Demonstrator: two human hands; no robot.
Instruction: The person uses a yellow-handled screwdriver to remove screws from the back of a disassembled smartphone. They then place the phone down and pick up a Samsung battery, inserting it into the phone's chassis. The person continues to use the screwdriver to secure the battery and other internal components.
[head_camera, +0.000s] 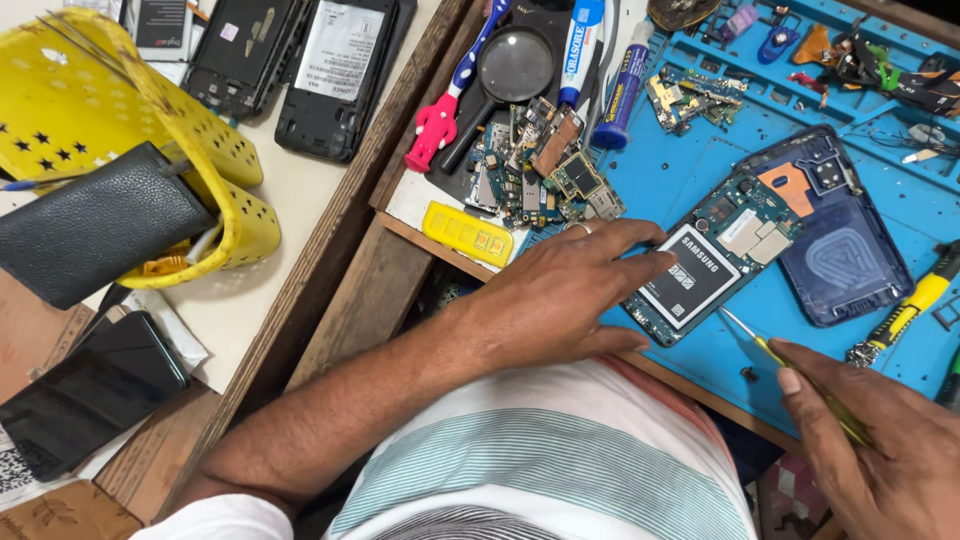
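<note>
The tabletop (300, 200) is pale with a wooden edge strip. At its left stands a yellow perforated basket (225, 160), with two opened black phones (300, 60) lying beyond it and a dark phone (90, 390) nearer the front. A blue work mat (680, 170) covers the right side. Directly on the mat lie an opened phone with its battery exposed (700, 270), a blue back cover (840, 235), a heap of small circuit boards (540, 165), a magnifying glass (510, 70) and a yellow-handled tool (905, 310).
</note>
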